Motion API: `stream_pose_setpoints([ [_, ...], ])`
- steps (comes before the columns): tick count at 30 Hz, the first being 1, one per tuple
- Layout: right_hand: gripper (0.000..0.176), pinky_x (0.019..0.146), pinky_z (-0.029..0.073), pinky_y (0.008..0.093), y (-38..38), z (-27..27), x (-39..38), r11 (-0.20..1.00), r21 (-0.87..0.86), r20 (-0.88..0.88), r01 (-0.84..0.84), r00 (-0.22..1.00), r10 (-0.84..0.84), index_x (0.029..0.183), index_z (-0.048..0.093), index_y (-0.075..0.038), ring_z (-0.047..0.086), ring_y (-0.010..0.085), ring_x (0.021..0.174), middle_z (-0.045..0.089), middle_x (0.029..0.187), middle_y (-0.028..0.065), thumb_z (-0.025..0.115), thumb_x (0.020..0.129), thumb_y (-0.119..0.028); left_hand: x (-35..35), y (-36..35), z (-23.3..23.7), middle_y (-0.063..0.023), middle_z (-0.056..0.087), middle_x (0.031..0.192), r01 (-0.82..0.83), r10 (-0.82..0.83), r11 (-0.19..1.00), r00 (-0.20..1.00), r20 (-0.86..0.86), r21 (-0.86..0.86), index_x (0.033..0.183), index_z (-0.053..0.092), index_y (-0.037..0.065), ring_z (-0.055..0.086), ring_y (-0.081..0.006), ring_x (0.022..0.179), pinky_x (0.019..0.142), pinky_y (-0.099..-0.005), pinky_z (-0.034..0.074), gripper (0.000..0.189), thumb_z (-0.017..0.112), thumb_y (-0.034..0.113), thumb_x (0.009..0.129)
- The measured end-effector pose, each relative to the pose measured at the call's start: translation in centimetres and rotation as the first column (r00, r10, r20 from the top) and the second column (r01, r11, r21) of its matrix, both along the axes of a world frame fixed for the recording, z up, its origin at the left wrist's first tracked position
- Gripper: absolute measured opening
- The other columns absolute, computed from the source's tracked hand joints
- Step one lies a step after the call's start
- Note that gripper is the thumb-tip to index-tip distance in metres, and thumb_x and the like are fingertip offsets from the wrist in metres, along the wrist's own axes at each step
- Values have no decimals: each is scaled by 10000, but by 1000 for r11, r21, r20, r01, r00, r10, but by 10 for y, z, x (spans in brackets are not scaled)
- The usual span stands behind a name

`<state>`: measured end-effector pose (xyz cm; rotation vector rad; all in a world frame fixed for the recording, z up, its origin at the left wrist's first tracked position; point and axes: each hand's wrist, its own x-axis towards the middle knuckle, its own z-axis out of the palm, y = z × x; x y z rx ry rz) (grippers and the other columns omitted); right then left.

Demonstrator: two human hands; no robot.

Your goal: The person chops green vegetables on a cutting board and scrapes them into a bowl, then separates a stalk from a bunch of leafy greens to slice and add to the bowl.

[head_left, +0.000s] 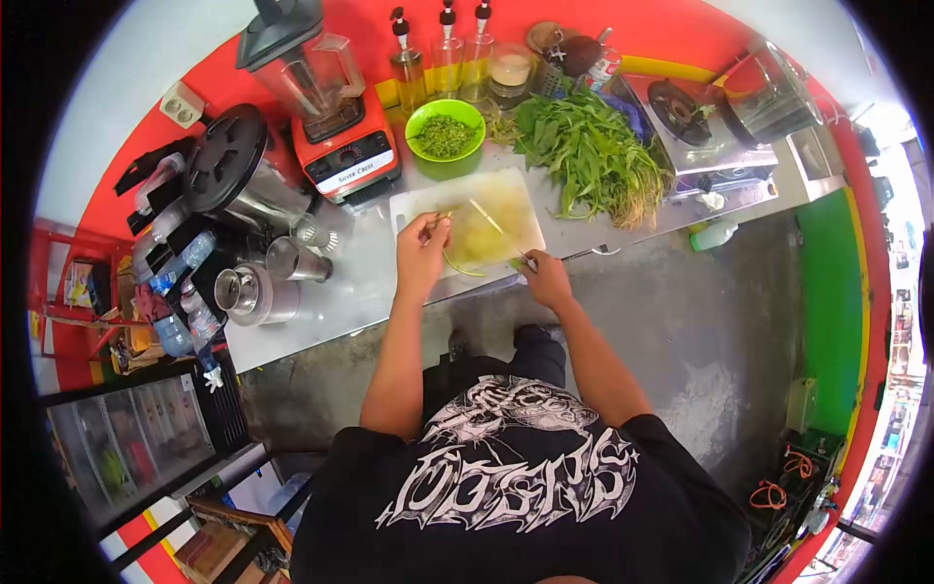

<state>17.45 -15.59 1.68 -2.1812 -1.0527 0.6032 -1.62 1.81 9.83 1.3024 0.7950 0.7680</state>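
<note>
Over the left part of the white cutting board [516,200], my left hand [423,251] pinches a thin green stem [462,268] that hangs down in a curve. My right hand [547,277] is closed round the handle of a knife [488,219], at the board's lower right corner. The blade points up and to the left over the board, apart from the stem. Behind the board stands a green bowl [421,161] holding chopped greens [445,136]. A large heap of leafy greens [589,146] lies to the board's right, its roots toward the counter's front edge.
A red blender [352,161] stands left of the bowl, with a steel pot [233,175] and metal cups [292,261] farther left. Pump bottles [409,76] line the wall. At the right are a gas stove [725,161] and a glass jug [773,97].
</note>
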Motion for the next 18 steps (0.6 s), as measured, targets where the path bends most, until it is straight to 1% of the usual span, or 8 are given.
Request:
stream_pose_setpoints([
  [2,235,676,482,449,11,11,-5,999,48,-16,10,1000,-10,1005,697,-12,641,355,714,673,784,201,734,868,-199,-12,4,3,-18,667,905,-116,118,992,992,40,-47,1070,680,-24,602,-90,814,723,-258,519,157,629,112,1010],
  [4,220,681,504,389,27,26,-16,995,48,-173,84,982,-74,1015,674,-9,644,287,694,686,784,161,717,895,-189,-25,8,4,-28,663,939,-210,215,975,975,65,-70,1083,674,-21,607,-100,831,732,-278,547,165,624,121,1016],
  [5,220,681,504,389,37,30,-21,996,54,-174,70,983,-60,1015,674,-9,644,287,694,686,784,161,717,895,-189,-32,9,5,-37,659,973,-286,295,953,952,88,-101,1096,667,-19,611,-111,847,741,-297,576,173,620,129,1021],
  [7,202,603,448,371,59,31,-30,991,116,-221,71,974,-44,950,651,-6,537,219,600,592,675,110,728,896,-184,-47,13,0,-45,651,1022,-357,369,925,926,79,-134,1119,659,-13,612,-126,876,771,-316,592,174,610,127,1028],
  [8,202,603,448,371,70,32,-36,990,124,-224,63,974,-34,950,651,-6,537,219,600,592,675,110,728,896,-184,-54,15,-3,-53,643,1070,-411,427,895,902,65,-172,1141,652,-7,614,-140,905,801,-334,609,177,600,124,1035],
  [10,204,580,423,385,91,27,-46,968,251,-153,8,988,32,930,644,-11,512,214,586,559,652,102,735,893,-191,-66,14,-1,-54,632,1069,-442,460,878,885,67,-183,1123,642,-5,606,-145,913,823,-345,614,165,593,128,1039],
  [11,224,597,434,388,100,26,-48,981,193,-205,-13,977,54,969,660,-12,529,220,606,574,674,112,731,897,-212,-71,14,-1,-50,630,1064,-473,492,860,868,64,-192,1108,640,0,604,-143,907,826,-345,614,154,594,129,1039],
  [18,291,630,447,380,127,7,-50,969,237,-244,-71,961,130,1090,712,-9,533,189,642,591,711,100,715,920,-245,-78,18,-24,-19,629,993,-514,534,840,839,100,-174,1072,619,44,612,-127,870,817,-332,576,118,621,154,1029],
])
